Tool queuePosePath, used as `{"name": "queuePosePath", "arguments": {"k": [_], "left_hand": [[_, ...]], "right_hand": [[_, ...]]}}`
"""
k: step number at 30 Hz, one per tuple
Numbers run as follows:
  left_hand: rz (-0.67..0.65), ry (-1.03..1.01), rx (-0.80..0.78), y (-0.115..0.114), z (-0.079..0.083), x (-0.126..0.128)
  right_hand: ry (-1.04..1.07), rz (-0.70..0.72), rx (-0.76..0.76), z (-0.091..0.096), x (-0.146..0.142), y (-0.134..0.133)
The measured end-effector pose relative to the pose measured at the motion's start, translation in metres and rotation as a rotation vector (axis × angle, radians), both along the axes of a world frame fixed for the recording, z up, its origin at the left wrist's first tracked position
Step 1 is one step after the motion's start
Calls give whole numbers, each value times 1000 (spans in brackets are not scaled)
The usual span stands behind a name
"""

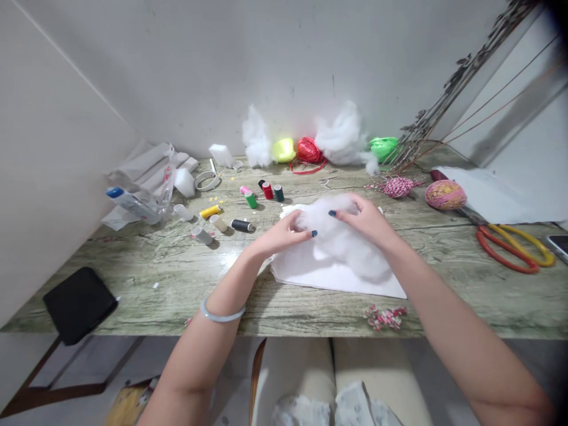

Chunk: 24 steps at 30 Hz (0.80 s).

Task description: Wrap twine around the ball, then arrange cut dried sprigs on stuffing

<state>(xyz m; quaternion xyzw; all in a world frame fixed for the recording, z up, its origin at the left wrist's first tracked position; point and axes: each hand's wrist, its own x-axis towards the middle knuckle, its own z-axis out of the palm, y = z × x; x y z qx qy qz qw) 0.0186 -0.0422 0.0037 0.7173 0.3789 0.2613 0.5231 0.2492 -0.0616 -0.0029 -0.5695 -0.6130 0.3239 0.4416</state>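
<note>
A fluffy wad of white fibre stuffing (350, 248) lies over a piece of white cloth (297, 269) in front of me. My left hand (290, 232) grips the wad's left side, thumb on top and fingers partly hidden behind it. From the far right, my right hand (361, 219) holds the same wad, its thumb pressed into the fluff and its other fingers mostly out of sight. The cloth's pointed right corner shows beside my right forearm. Close to the table's front edge lies a small bunch of red and white yarn (385, 318).
Several thread spools (242, 225) stand and lie to the left. Against the wall are more stuffing (341, 136) and a red string ball (309, 150). Large scissors (510, 245) lie at right, near a pink yarn ball (446, 194). A black flat object (80, 305) overhangs the left front edge.
</note>
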Motion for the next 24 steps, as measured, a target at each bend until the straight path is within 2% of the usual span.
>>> {"name": "queuePosePath", "arguments": {"k": [3, 6, 8, 13, 15, 18, 20, 22, 24], "left_hand": [[57, -38, 21, -2, 2, 1], [78, -93, 0, -1, 0, 1], [83, -72, -29, 1, -1, -1], [95, 120, 5, 6, -1, -4], [177, 221, 52, 8, -2, -5], [379, 264, 330, 8, -3, -4], [392, 227, 565, 4, -1, -1], [253, 181, 727, -4, 3, 3], [37, 163, 808, -12, 6, 8]], "right_hand": [[10, 16, 132, 0, -3, 0], [12, -96, 187, -2, 4, 4], [-96, -172, 193, -5, 14, 8], [-428, -140, -13, -12, 43, 10], [-468, -138, -117, -9, 50, 9], [-462, -57, -266, -2, 53, 6], [-457, -9, -312, 2, 50, 5], [-450, -5, -296, 2, 46, 4], [-419, -3, -261, 0, 42, 5]]}}
